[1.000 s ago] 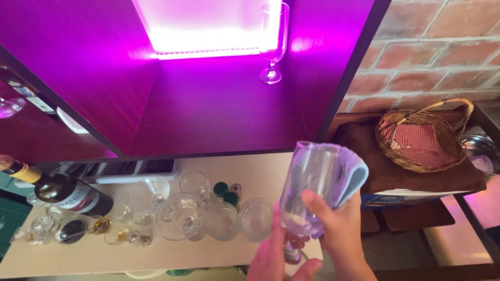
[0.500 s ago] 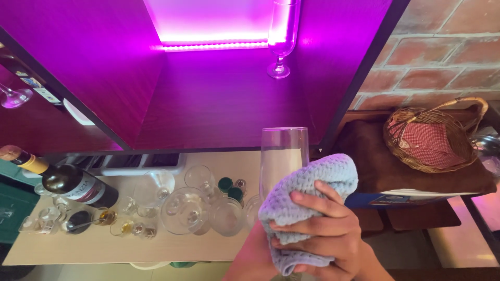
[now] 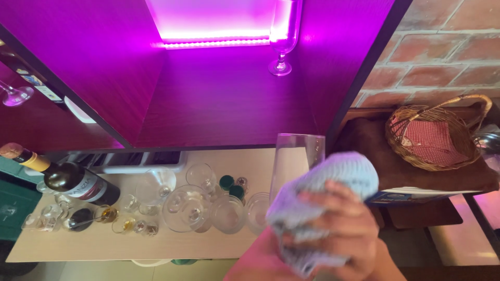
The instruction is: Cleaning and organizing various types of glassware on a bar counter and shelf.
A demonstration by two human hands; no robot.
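Observation:
My right hand grips a light blue cloth wrapped around the lower part of a tall clear glass. The glass stands upright with its rim showing above the cloth. My left hand comes up from the bottom edge under the cloth, at the foot of the glass, and is mostly hidden. Both hands are in front of a purple-lit shelf opening.
One stemmed glass stands at the back right of the shelf. Below, a pale counter holds a dark wine bottle and several clear glasses and small jars. A wicker basket sits on a brown cloth at right.
The cloth has moved from inside the glass's mouth to around its outside. The glass now stands upright rather than tipped, and my right hand has slid down over it.

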